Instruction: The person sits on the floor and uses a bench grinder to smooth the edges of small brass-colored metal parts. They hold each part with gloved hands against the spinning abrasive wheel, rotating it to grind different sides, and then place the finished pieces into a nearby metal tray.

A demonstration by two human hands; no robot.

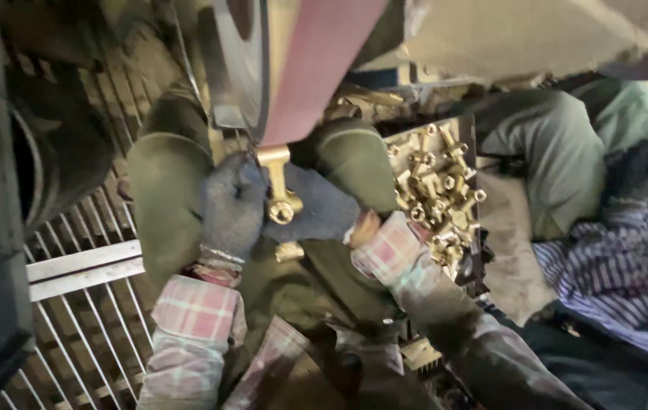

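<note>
Both gloved hands are closed on one brass fitting [279, 186], right at the middle of the frame. The left hand [231, 203] wraps it from nine o'clock, the right hand [316, 205] pinches it from three o'clock, each equally near. The fitting's long axis runs twelve to six, its top end touching the red abrasive belt [316, 68] at twelve o'clock, or so it seems in this dim view. Further out at three o'clock sits a tray of brass fittings [438, 190]; at eight o'clock, a metal grate [89, 304].

Golden brass fitting [280, 193], grey-gloved hands
</note>
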